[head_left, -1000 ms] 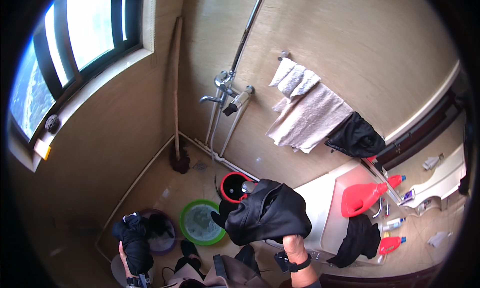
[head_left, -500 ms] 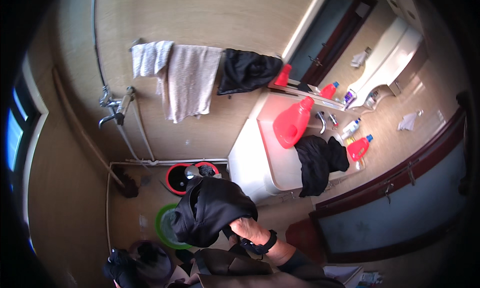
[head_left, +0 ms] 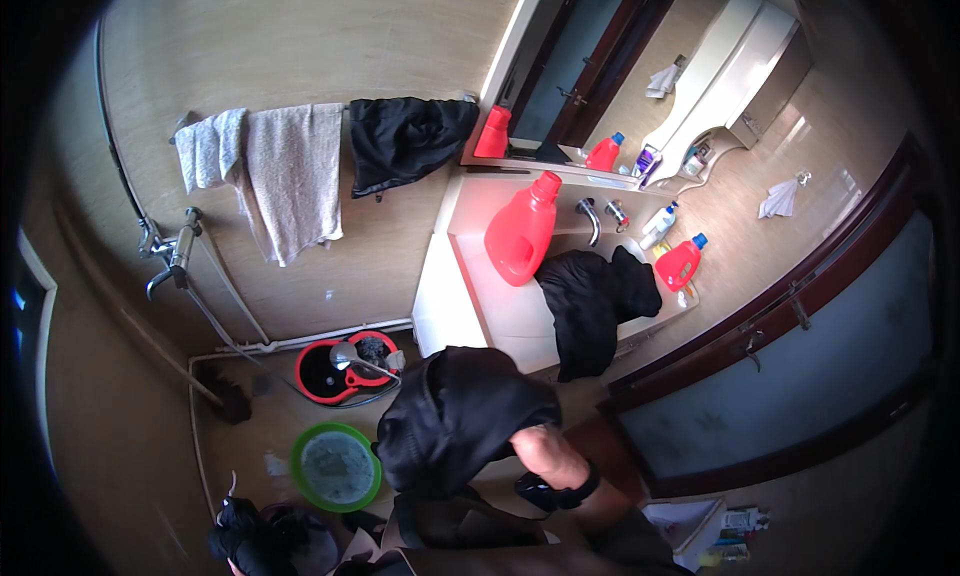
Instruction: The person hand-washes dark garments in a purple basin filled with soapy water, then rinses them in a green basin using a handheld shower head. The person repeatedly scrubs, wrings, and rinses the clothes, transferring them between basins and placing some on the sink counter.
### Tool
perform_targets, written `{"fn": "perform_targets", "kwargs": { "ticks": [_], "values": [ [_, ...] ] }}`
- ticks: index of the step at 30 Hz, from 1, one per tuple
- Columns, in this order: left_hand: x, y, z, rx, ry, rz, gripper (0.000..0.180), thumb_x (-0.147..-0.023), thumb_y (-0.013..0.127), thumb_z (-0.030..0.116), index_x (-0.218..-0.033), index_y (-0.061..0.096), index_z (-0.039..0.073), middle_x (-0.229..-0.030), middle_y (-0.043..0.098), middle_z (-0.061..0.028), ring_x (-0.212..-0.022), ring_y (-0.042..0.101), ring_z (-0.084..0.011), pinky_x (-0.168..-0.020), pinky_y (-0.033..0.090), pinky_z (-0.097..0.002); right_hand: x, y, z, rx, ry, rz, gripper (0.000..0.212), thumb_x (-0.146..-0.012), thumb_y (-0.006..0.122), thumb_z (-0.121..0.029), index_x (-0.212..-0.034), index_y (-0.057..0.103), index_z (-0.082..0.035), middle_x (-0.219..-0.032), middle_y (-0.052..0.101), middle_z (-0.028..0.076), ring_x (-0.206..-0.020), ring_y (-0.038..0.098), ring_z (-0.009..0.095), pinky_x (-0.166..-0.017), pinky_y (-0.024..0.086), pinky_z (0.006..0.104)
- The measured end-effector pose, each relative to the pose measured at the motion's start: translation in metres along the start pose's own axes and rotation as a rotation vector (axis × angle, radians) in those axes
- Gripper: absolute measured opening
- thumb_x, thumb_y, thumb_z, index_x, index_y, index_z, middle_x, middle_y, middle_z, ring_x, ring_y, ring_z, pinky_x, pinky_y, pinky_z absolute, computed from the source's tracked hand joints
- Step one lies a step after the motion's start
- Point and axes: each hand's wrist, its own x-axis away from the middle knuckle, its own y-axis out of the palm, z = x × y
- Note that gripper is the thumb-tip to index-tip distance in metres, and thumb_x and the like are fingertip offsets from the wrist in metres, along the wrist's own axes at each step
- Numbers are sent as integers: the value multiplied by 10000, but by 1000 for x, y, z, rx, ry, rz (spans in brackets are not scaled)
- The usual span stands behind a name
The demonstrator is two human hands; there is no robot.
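A bulky black garment (head_left: 455,416) hangs bunched in front of me, its surface smooth and slightly shiny. My right hand (head_left: 545,451) is closed on its right side, with the fingertips hidden in the folds. A black band (head_left: 575,491) circles that wrist. At the lower left, a sliver of my left hand (head_left: 236,568) shows beneath a bunched black cloth (head_left: 240,534) with a pale cord sticking up. That hand seems closed on the cloth, though its fingers are mostly covered. Beside it is a dark purple basin (head_left: 318,544), partly hidden, with dark cloth in it.
On the floor stand a green basin (head_left: 372,481) of cloudy water and a red-rimmed bucket (head_left: 305,361) with a shower head (head_left: 343,355) across it. Black clothing (head_left: 585,316) drapes over the sink (head_left: 515,321) near a large red jug (head_left: 520,231). Towels (head_left: 290,181) hang on the wall.
My view has shifted, so the wall and sink appear farther left. My right hand and the black garment have moved right, uncovering more of the green basin and red-rimmed bucket.
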Motion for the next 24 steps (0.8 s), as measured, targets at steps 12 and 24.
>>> {"fn": "perform_targets", "kwargs": {
  "ticks": [12, 24],
  "values": [
    [8, 36, -16, -87, 63, -2, 293, -1060, 548, 287, -1160, 675, 44, -1120, 662, -74, -1034, 625, -190, -931, 483, -338, 34, -310, -28, -236, 156, 373, 335, -1069, 520, -152, -1287, 655, 64, -1301, 689, 160, -1191, 670, 257, -1065, 534, 393],
    [28, 128, -38, -196, 295, 45, 186, -1045, 576, 202, -1077, 683, 53, -1043, 648, -49, -979, 609, -162, -890, 466, -313, -177, -675, -73, -135, 96, 673, 275, -1071, 547, -158, -1111, 743, 31, -1103, 774, 98, -993, 740, 196, -973, 602, 326]
  ]
}}
